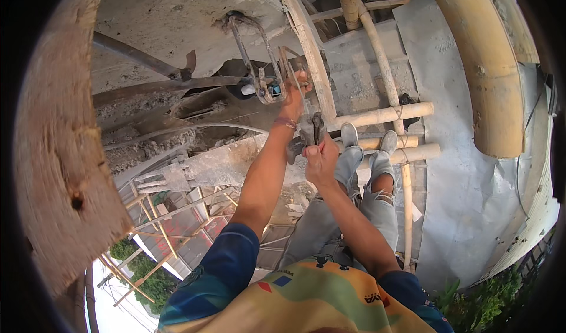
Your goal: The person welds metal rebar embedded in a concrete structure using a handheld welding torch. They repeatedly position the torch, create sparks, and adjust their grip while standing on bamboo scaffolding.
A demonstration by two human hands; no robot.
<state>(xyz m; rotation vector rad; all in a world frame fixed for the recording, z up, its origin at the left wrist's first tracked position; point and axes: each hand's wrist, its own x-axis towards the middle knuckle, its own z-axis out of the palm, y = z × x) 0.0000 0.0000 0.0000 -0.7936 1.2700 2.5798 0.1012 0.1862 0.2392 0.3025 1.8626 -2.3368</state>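
My left hand point(295, 97) reaches up with its fingers curled round a bent metal rod point(286, 61) beside the concrete. Close by, a rusty U-shaped metal bracket point(242, 53) sticks out of the concrete wall point(177, 14), with a small blue thing point(274, 89) at its lower end. Nearer to me, my right hand point(322, 163) is closed on a grey, worn tool point(311, 131) with a dark slot. Its kind is not clear, and my fingers hide its lower end. The tool's top lies just below my left wrist.
My shoes point(349, 135) rest by bamboo poles point(407, 153) lashed together. A wooden post point(315, 67) runs beside my hands. A thick bamboo pole point(480, 67) hangs at right over metal sheeting point(454, 215). A wooden board point(59, 156) fills the left. Scaffolding point(162, 227) and roofs lie far below.
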